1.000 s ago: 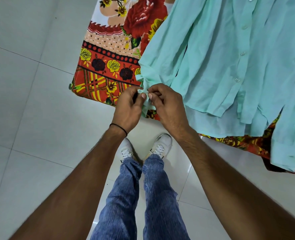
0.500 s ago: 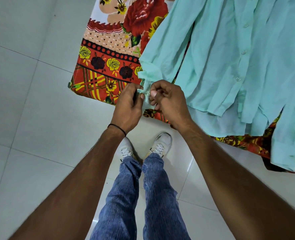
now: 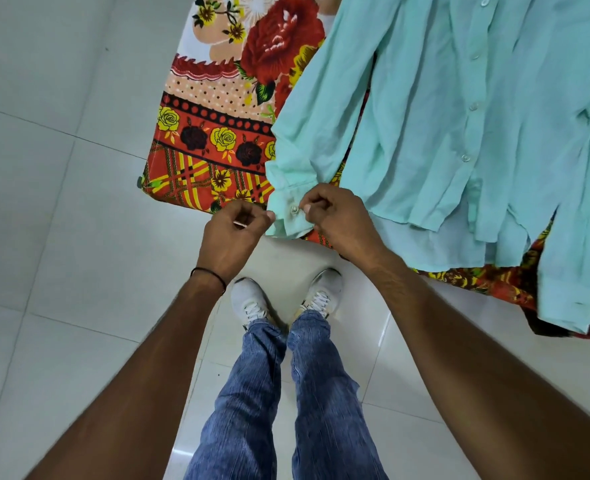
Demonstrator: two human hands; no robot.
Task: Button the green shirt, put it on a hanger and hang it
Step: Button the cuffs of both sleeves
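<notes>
The light green shirt (image 3: 453, 133) lies spread on a floral bedsheet (image 3: 217, 133), front up, with a row of white buttons (image 3: 473, 106) down its placket. Its left sleeve ends in a cuff (image 3: 286, 206) at the sheet's near edge, and a small button (image 3: 294, 210) shows on the cuff. My left hand (image 3: 233, 230) is curled at the cuff's left edge, fingertips pinching it. Pinching the cuff's right side, just beside the button, is my right hand (image 3: 340, 220). No hanger is in view.
The sheet-covered surface runs from the top centre to the right edge. The other sleeve (image 3: 570, 282) hangs over its near edge at the right. White floor tiles (image 3: 61, 202) surround it. My legs in jeans and white shoes (image 3: 252, 303) stand below the hands.
My hands were bunched together over the cuff, hiding it. They have now drawn apart to its two sides, and the cuff lies flat with its button showing.
</notes>
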